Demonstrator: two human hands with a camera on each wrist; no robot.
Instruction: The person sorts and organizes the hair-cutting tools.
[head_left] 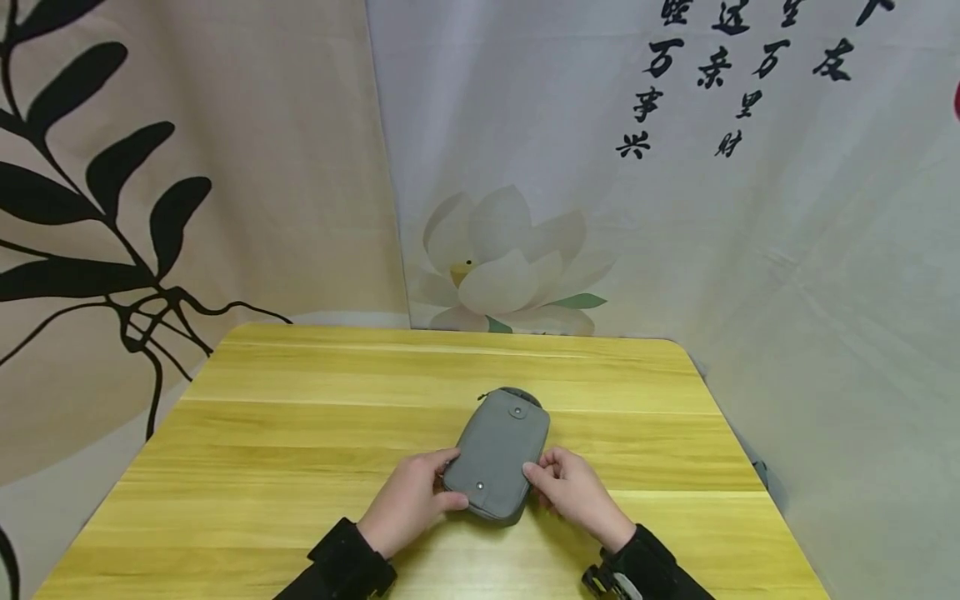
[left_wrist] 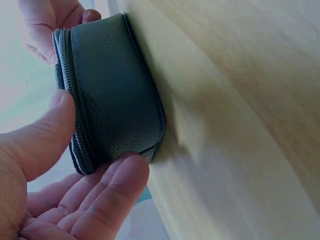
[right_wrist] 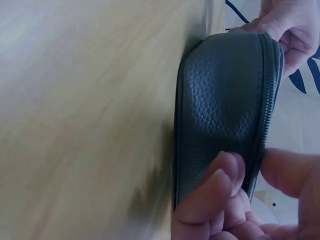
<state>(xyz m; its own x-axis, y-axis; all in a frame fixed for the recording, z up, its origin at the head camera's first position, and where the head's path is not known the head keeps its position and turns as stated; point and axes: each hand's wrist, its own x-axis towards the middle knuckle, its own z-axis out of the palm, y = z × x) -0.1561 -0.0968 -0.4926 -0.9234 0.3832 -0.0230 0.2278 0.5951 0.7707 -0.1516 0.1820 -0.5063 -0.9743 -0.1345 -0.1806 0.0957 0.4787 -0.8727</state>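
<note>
A grey zippered pouch (head_left: 498, 454) with pebbled leather-like sides lies on the wooden table, slightly turned, its flat face up with two snaps. My left hand (head_left: 412, 500) holds its near left corner, thumb at the near edge and fingers along the left side. On the right side, my right hand (head_left: 573, 492) pinches the edge, thumb on top and fingers curled against the side wall. The closed zipper (left_wrist: 70, 95) runs round the pouch near its upper face in the left wrist view. In the right wrist view the side wall (right_wrist: 220, 95) shows a dent.
The yellow wood-grain table (head_left: 300, 400) has rounded far corners. Behind it hang cloth backdrops, one with a lotus print (head_left: 510, 258) and dark characters, another with black leaves (head_left: 75, 208). Black bands (head_left: 352, 554) are round both wrists.
</note>
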